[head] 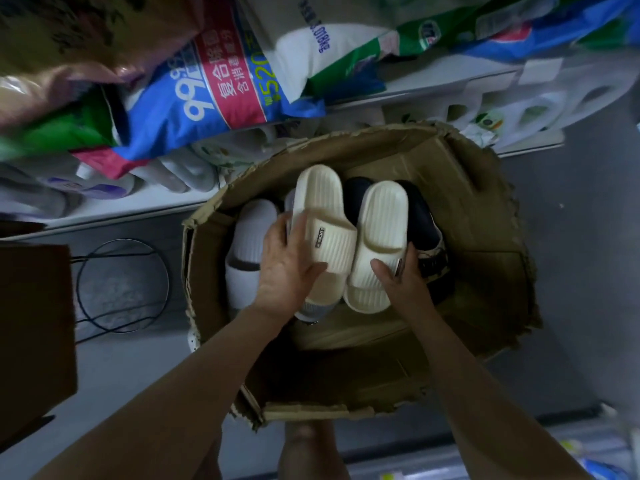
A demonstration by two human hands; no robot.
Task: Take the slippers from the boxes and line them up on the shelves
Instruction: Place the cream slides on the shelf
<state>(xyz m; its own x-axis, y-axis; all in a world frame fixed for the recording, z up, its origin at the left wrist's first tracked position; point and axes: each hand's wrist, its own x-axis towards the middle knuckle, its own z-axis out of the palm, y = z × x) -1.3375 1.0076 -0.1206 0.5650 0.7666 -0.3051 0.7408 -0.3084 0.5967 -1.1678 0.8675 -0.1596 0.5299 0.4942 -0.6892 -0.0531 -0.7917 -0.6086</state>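
Note:
An open cardboard box [478, 216] stands on the floor below me. Over it my left hand [287, 268] grips a cream ribbed slipper [323, 216] by its strap side. My right hand [401, 275] holds the matching cream slipper [377, 237] beside it, thumb on the strap. Inside the box lie a white slipper [247, 244] at the left, dark slippers [422, 216] behind and to the right, and a grey one partly hidden under my left hand. White slippers [540, 109] stand in a row on the low white shelf [433, 88] at the upper right.
Large blue, red and green bags [214, 81] lie on the shelf above the box. More pale slippers [187, 171] sit on the shelf's left part. A dark box [34, 323] and a wire ring [121, 285] are on the grey floor at the left.

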